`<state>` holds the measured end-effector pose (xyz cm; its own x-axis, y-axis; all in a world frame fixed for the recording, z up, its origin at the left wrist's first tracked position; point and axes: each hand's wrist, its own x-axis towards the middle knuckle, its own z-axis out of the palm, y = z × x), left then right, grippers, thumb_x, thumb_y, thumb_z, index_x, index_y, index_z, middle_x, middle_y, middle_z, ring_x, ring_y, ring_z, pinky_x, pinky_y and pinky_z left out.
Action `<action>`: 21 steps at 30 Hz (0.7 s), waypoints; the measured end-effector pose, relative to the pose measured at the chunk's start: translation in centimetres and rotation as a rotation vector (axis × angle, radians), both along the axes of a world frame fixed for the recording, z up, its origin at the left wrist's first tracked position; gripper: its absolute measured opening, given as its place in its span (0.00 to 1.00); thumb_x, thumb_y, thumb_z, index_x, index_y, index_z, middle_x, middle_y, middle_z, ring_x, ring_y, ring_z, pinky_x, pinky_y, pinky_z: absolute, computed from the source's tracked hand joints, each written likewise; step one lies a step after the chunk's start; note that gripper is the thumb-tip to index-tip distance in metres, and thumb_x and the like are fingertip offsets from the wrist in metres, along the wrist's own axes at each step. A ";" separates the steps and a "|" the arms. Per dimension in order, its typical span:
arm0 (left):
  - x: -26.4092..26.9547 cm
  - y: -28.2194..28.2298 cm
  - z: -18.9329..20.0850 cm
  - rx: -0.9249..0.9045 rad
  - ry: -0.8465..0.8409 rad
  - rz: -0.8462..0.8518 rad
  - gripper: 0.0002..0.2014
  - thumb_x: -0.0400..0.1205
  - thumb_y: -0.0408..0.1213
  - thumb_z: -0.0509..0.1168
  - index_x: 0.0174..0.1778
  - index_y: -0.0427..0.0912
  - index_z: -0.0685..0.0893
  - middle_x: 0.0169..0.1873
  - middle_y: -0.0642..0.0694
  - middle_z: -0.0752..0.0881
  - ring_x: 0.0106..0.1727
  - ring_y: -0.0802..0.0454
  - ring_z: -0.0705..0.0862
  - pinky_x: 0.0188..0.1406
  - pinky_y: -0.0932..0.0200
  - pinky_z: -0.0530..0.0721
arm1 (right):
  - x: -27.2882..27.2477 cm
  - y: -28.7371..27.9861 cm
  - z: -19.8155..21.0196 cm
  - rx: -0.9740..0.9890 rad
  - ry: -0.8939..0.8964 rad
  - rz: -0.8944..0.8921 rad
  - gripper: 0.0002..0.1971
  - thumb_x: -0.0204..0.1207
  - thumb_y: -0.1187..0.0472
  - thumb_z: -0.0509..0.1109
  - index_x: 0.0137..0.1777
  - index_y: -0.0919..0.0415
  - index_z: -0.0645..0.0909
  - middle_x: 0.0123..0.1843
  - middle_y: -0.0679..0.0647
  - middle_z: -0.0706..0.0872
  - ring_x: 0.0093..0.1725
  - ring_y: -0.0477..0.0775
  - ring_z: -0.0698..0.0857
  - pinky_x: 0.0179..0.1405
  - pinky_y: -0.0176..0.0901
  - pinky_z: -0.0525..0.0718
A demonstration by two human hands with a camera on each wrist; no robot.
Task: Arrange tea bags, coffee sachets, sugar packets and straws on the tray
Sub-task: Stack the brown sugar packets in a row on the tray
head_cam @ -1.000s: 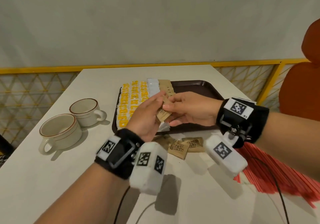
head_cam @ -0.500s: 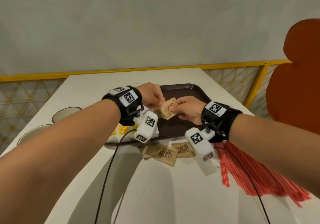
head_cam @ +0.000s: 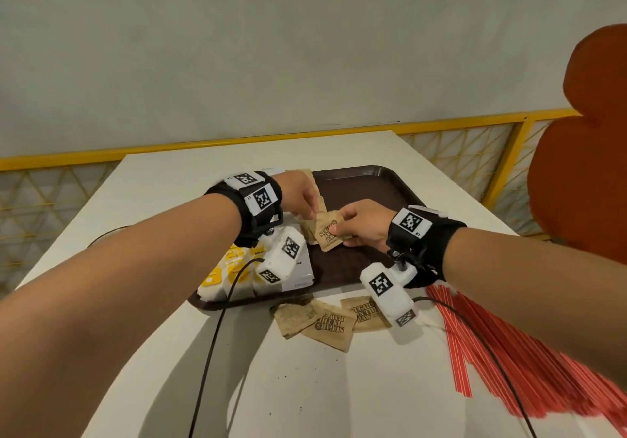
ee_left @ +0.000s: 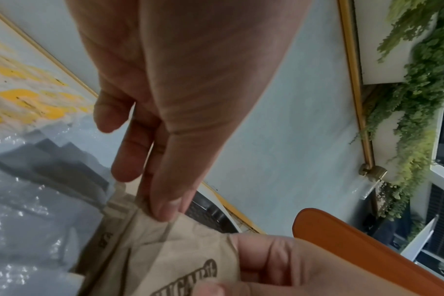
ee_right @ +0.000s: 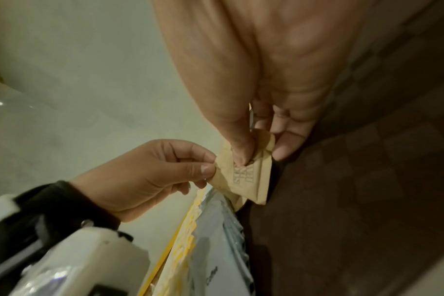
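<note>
Left hand (head_cam: 300, 196) and right hand (head_cam: 364, 222) both pinching a sugar packet (head_cam: 328, 230) over the tray (head_cam: 366, 183), straws (head_cam: 509, 352) on the desk (head_cam: 305, 386)

A second ago both hands met low over the near edge of the tray (head_cam: 359, 179), around 6 o'clock, the left hand (head_cam: 298, 196) covering the brown sugar packet (head_cam: 328, 230). Since then the hands have carried the packet farther in, toward the tray's middle. The left hand has slid to the 10 o'clock side and now pinches only the packet's far-left corner, while the right hand (head_cam: 364, 222) pinches its right edge at 3 o'clock, leaving the printed face uncovered.
</note>
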<state>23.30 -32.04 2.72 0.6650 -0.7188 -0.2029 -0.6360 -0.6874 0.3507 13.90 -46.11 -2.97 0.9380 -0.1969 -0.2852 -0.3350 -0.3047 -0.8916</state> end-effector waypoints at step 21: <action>0.5 -0.9 -0.7 0.143 -0.145 0.093 0.08 0.76 0.40 0.73 0.48 0.41 0.89 0.48 0.47 0.88 0.51 0.52 0.84 0.47 0.61 0.80 | -0.4 0.2 0.1 -0.168 0.017 0.023 0.12 0.68 0.72 0.79 0.44 0.62 0.78 0.48 0.64 0.90 0.44 0.56 0.90 0.43 0.43 0.88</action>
